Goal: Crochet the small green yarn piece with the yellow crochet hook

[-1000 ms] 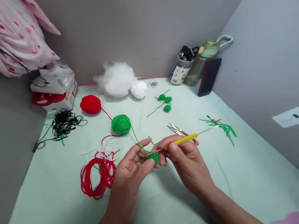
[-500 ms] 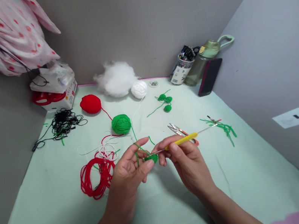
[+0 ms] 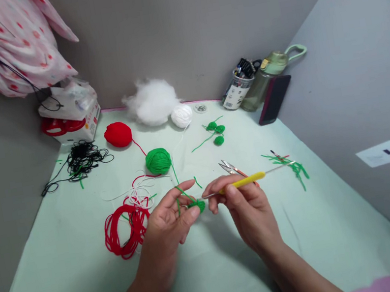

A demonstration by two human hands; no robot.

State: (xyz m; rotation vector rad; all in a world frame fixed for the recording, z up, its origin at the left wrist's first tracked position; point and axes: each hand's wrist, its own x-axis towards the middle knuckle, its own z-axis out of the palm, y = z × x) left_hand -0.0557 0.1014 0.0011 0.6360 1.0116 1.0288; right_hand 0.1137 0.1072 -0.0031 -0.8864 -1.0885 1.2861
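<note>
My left hand pinches a small green crochet piece between thumb and fingers, with green yarn running over its forefinger back to a green yarn ball. My right hand is closed on a crochet hook with a yellow handle; the hook's metal tip meets the green piece. Both hands hover just above the pale green table cover.
Snips lie just behind my right hand. A red yarn coil, white strands, a red ball, black thread, white stuffing, a white ball, green crochet bits and green scraps are scattered. A pen cup, bottle and phone stand at the back right.
My right hand has drawn the hook slightly to the right, away from my left hand. The green piece has turned a little in my left fingers.
</note>
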